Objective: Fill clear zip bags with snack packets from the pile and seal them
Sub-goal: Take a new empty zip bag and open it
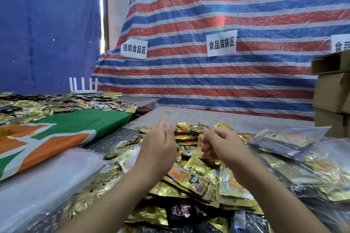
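Note:
A pile of gold and black snack packets [193, 178] covers the table in front of me. My left hand [159, 140] is raised over the pile with its fingers pinched on the edge of a faint clear zip bag [151, 121], which is blurred and hard to make out. My right hand [221, 145] hovers beside it, fingers curled around what looks like a gold packet [200, 141]. Filled clear bags [284, 142] lie at the right on the pile.
A stack of empty clear bags [43, 179] lies at the near left beside a green and orange cloth [62, 134]. A second packet heap [56, 102] and a white router [83, 86] sit far left. Cardboard boxes [331, 92] stand right, before a striped tarpaulin [208, 81].

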